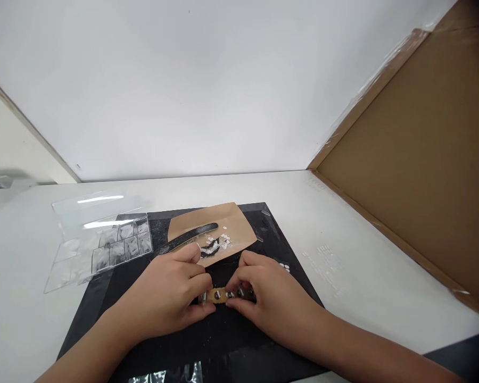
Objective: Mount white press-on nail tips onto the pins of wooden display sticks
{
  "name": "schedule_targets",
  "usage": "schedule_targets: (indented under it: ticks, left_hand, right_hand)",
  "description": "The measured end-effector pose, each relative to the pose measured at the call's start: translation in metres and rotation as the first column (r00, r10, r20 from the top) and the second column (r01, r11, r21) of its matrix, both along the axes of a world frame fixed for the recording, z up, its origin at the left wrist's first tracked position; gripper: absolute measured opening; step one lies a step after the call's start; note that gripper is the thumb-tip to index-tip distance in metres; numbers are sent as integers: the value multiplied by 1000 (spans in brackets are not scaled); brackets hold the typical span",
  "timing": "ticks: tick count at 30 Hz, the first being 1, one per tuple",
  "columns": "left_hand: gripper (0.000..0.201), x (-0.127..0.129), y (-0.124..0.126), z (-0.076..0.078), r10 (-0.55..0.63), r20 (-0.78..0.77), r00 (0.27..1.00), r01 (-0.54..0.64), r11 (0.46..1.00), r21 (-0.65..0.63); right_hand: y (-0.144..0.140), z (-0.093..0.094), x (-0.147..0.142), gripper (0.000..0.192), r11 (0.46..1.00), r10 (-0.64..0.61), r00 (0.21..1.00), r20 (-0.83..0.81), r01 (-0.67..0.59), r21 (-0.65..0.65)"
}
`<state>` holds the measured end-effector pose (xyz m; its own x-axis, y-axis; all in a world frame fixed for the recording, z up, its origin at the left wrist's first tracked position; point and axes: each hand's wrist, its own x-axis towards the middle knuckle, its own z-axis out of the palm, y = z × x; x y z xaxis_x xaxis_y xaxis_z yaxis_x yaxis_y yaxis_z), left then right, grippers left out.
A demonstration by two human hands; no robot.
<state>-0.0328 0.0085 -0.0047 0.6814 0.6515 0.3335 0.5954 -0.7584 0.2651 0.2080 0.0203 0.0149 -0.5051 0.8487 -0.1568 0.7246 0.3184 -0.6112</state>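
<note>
Left hand: my left hand [171,295] is curled, fingertips pinching the left end of a small tan strip [217,295] low on the black mat [115,298].
Right hand: my right hand [263,298] is curled too, thumb and fingers closed on the strip's right end, where small dark nail tips [239,292] sit in a row.
Step in hand: I judge I am setting or pressing nail tips onto the strip; how many are on it I cannot tell, my fingers hide part of it.
Next move: a steady pinch and fine aim, so the row stays straight.
Just beyond: a brown paper envelope [231,223] lies touching the mat, with a black nail file [191,236] and loose pale tips [219,242] on it.
Left side: a clear compartment box [115,247], lid open, near my left hand.
Right side: a cardboard panel [423,170], well apart.
In the way: the loose tips and file lie close to my knuckles and could be knocked.
</note>
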Motion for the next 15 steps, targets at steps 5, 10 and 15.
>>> schedule_targets:
  ticks: [5, 10, 15]
  left_hand:
    - [14, -1, 0, 0, -1, -19, 1000, 1, 1000, -7]
    - [15, -1, 1, 0, -4, -22, 1000, 4, 1000, -12]
    - [13, 0, 0, 0, 0, -26, 1000, 0, 1000, -14]
  right_hand:
    - [0, 1, 3, 11, 1000, -3, 1000, -2, 3, -28]
    - [1, 3, 5, 10, 999, 34, 999, 0, -34, -13]
    - [1, 1, 5, 14, 998, 56, 998, 19, -56, 14]
